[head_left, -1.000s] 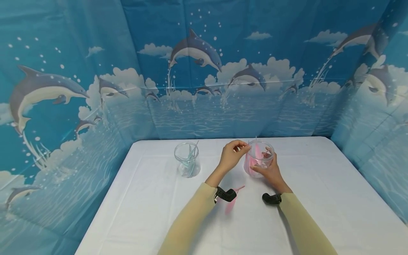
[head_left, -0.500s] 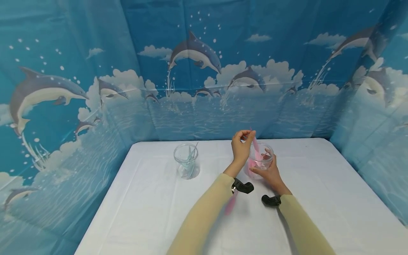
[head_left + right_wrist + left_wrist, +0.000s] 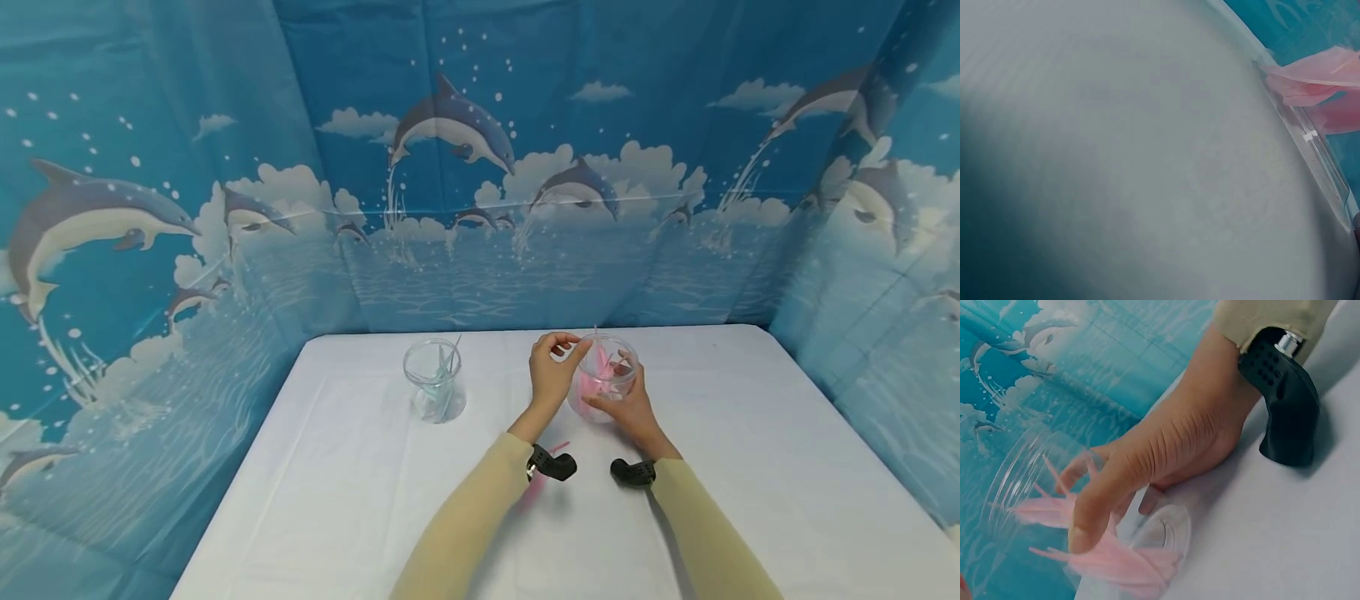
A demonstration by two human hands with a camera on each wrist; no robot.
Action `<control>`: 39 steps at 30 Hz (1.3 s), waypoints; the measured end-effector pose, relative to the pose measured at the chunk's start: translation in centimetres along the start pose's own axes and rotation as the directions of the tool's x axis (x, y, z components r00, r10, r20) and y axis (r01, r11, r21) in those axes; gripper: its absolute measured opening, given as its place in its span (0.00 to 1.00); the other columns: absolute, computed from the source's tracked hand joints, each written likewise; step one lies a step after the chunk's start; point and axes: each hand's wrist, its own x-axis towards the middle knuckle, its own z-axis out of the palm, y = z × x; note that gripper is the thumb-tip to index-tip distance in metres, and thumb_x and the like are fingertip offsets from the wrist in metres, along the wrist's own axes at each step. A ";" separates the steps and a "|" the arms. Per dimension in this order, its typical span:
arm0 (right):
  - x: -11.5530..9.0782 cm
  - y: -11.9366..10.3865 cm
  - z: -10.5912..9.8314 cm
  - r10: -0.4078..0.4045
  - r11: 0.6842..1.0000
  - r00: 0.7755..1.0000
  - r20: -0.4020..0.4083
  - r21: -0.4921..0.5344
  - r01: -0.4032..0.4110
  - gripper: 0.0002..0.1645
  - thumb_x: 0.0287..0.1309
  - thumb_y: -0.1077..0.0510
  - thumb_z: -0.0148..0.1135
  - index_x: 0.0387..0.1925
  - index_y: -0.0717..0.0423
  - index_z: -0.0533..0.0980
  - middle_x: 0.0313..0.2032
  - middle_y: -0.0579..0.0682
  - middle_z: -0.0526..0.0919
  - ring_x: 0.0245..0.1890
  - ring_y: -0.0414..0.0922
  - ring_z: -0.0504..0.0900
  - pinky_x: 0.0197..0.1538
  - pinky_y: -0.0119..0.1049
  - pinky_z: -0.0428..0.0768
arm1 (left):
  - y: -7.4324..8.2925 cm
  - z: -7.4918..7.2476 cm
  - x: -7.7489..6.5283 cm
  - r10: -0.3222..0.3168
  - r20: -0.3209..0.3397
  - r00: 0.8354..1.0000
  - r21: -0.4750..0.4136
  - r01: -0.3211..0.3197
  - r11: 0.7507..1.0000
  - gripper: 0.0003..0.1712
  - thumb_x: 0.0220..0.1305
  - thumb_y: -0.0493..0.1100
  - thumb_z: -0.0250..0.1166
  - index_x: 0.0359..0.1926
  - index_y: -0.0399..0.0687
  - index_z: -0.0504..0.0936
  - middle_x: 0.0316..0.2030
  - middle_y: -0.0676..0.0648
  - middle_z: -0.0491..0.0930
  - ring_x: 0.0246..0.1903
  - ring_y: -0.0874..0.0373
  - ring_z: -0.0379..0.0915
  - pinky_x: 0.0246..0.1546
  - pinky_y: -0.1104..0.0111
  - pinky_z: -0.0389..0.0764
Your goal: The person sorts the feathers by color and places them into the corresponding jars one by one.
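Note:
My right hand [image 3: 633,411] grips a clear jar [image 3: 603,382] at the table's back right, thumb on the near side and fingers round the far side. Several pink feathers [image 3: 597,385] stand inside it, one thin quill poking above the rim. My left hand [image 3: 551,371] is at the jar's left rim, its thumb and index finger apart. In the left wrist view the left thumb overlaps the jar and the pink feathers [image 3: 1129,569]. On the table, a pink feather [image 3: 532,493] lies partly hidden under my left wrist. The right wrist view shows the jar's edge with pink feathers [image 3: 1322,78].
A second clear jar [image 3: 435,383] holding pale blue-green feathers [image 3: 444,375] stands to the left. The white-covered table [image 3: 322,500] ends at a dolphin-print curtain [image 3: 480,275]. Each wrist wears a black camera mount [image 3: 553,463].
Half a second ago my left hand held a pink feather upright above the jar; now the hand is lower and left at the rim, and the feather is down inside. My right hand stays on the jar.

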 end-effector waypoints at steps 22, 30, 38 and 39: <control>1.5 3.9 -0.2 -0.011 0.999 1.000 -0.015 -0.038 0.011 0.62 0.44 0.56 0.77 0.70 0.46 0.43 0.65 0.65 0.57 0.65 0.60 0.56 0.62 0.61 0.55 | -1.3 -6.6 -6.5 -0.461 0.550 0.696 0.750 -0.168 0.640 0.19 0.42 0.65 0.74 0.18 0.62 0.78 0.17 0.63 0.70 0.21 0.67 0.65 0.23 0.73 0.65; 1.3 3.7 -0.1 0.014 0.999 1.000 -0.015 -0.043 -0.015 0.63 0.43 0.52 0.77 0.70 0.45 0.43 0.65 0.66 0.56 0.64 0.61 0.55 0.61 0.63 0.55 | -1.2 -6.5 -7.0 -0.485 0.511 0.710 0.767 -0.123 0.629 0.20 0.47 0.64 0.72 0.14 0.61 0.77 0.16 0.64 0.69 0.19 0.68 0.65 0.22 0.73 0.65; 1.4 3.7 -0.2 0.020 0.999 1.000 -0.014 -0.048 -0.020 0.62 0.44 0.55 0.77 0.70 0.46 0.43 0.65 0.65 0.56 0.66 0.61 0.54 0.63 0.62 0.53 | -1.2 -6.6 -6.4 -0.469 0.494 0.732 0.716 -0.036 0.697 0.17 0.51 0.61 0.70 0.17 0.59 0.80 0.17 0.63 0.71 0.20 0.68 0.65 0.21 0.73 0.66; 1.4 3.7 -0.2 0.021 0.999 1.000 -0.012 -0.046 -0.022 0.63 0.45 0.56 0.77 0.71 0.46 0.42 0.65 0.66 0.56 0.66 0.61 0.54 0.63 0.62 0.53 | -1.1 -6.6 -6.3 -0.459 0.492 0.740 0.708 -0.033 0.706 0.17 0.52 0.61 0.70 0.18 0.59 0.80 0.17 0.63 0.71 0.20 0.68 0.65 0.21 0.73 0.66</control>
